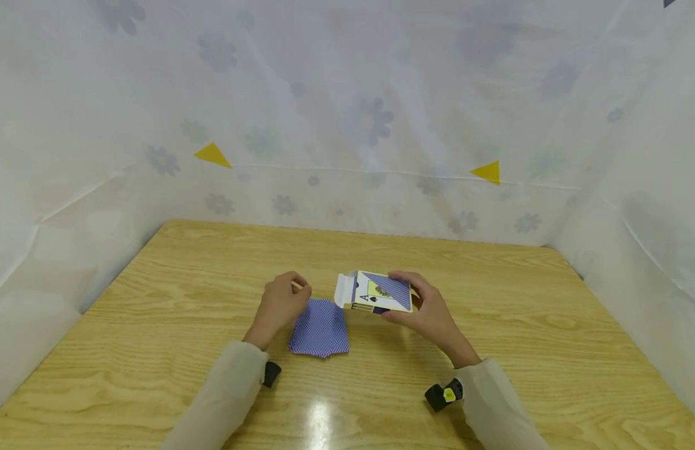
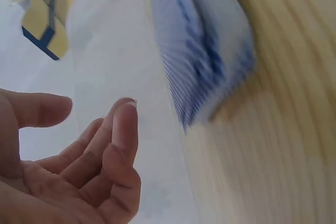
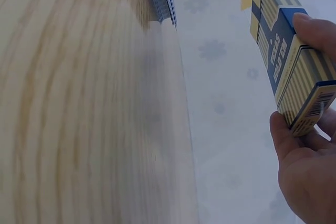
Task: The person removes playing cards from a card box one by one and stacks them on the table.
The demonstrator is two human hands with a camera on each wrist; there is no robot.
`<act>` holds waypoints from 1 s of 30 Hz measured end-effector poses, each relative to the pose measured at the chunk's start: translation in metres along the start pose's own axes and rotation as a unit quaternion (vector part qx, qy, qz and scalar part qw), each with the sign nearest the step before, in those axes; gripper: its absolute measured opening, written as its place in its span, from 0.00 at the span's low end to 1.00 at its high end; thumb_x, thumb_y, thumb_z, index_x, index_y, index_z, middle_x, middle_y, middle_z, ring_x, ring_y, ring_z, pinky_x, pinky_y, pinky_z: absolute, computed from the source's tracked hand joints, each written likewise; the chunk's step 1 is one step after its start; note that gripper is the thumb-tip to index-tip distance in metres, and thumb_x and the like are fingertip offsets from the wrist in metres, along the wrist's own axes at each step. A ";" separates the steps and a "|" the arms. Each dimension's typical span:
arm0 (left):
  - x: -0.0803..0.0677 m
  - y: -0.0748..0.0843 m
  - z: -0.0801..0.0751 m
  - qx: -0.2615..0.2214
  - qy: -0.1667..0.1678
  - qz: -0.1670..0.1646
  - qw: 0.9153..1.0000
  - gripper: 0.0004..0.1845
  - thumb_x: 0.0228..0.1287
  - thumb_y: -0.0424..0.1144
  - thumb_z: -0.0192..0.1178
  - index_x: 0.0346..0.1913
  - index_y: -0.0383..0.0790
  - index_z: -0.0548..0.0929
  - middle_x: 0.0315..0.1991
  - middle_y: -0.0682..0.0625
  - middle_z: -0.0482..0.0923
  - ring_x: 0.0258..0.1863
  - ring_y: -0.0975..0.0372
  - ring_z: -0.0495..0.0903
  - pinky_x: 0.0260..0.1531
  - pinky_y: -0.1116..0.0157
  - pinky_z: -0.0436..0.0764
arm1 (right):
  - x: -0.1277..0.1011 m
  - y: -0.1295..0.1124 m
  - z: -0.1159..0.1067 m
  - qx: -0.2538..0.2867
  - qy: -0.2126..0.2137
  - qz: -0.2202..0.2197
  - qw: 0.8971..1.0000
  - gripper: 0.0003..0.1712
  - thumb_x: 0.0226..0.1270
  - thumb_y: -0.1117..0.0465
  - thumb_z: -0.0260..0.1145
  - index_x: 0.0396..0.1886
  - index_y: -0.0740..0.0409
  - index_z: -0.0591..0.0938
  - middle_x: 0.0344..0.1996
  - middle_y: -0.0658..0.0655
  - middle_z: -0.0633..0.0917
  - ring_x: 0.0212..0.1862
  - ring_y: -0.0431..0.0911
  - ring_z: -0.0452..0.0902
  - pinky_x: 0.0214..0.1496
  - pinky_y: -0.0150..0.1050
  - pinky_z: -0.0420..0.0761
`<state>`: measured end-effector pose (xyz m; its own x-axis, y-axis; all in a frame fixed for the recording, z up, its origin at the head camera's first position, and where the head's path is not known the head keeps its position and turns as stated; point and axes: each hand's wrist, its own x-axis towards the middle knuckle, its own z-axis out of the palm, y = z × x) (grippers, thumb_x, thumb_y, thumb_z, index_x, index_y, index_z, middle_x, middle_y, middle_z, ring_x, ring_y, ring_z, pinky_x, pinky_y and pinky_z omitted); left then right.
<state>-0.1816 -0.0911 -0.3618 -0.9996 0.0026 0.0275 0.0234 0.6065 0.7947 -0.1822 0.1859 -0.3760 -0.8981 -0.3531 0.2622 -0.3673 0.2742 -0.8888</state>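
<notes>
A stack of blue-backed playing cards [image 1: 319, 328] lies slightly fanned on the wooden table [image 1: 156, 325]. My left hand [image 1: 282, 303] hovers just left of the stack, its fingers loosely curled and holding nothing; the left wrist view shows the left hand [image 2: 79, 156] apart from the cards [image 2: 205, 51]. My right hand [image 1: 429, 312] grips a blue and yellow card box [image 1: 378, 292] just above the table, right of the stack, with its white flap open toward the left. In the right wrist view the thumb and fingers of the right hand [image 3: 307, 166] clasp the box [image 3: 289, 61] at its end.
A white sheet with faint flowers [image 1: 370, 119] walls the table at the back and both sides, with yellow triangles [image 1: 212, 155] pinned on it. Black wrist cameras [image 1: 444, 395] sit at both sleeves. Bare wood lies all round the cards.
</notes>
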 end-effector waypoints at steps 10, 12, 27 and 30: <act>-0.005 0.018 0.010 -0.164 -0.090 -0.024 0.982 0.15 0.67 0.40 0.58 0.49 0.32 0.77 0.35 0.40 0.85 0.31 0.51 0.84 0.40 0.55 0.81 | 0.001 -0.003 0.007 0.016 -0.016 -0.007 1.000 0.39 0.51 0.67 0.75 0.64 0.58 0.70 0.62 0.61 0.70 0.56 0.44 0.69 0.51 0.26 0.76; -0.006 0.020 0.013 -0.167 -0.099 -0.022 0.981 0.17 0.67 0.40 0.58 0.50 0.31 0.77 0.34 0.40 0.85 0.30 0.51 0.84 0.38 0.57 0.80 | 0.001 -0.004 0.009 0.019 -0.021 -0.008 1.000 0.39 0.51 0.68 0.75 0.64 0.58 0.70 0.62 0.61 0.70 0.57 0.44 0.69 0.51 0.25 0.75; -0.007 0.025 0.027 -0.194 -0.116 -0.047 0.973 0.19 0.65 0.34 0.58 0.56 0.28 0.75 0.36 0.41 0.85 0.21 0.62 0.81 0.24 0.68 0.74 | 0.001 -0.002 0.017 0.043 -0.023 -0.002 0.999 0.44 0.50 0.70 0.75 0.67 0.61 0.65 0.60 0.67 0.69 0.51 0.40 0.70 0.49 0.27 0.77; -0.008 0.026 0.025 -0.200 -0.116 -0.050 0.972 0.20 0.66 0.34 0.57 0.57 0.27 0.74 0.34 0.41 0.85 0.20 0.63 0.81 0.23 0.68 0.73 | 0.001 -0.003 0.017 0.038 -0.019 0.010 0.999 0.44 0.49 0.70 0.75 0.67 0.60 0.66 0.58 0.65 0.71 0.50 0.41 0.71 0.48 0.28 0.77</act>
<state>-0.1733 -0.0554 -0.3561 -0.9726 0.1665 -0.1622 -0.1164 0.2549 0.9599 -0.1778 0.1699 -0.3799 -0.8946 -0.3823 0.2312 -0.3287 0.2128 -0.9201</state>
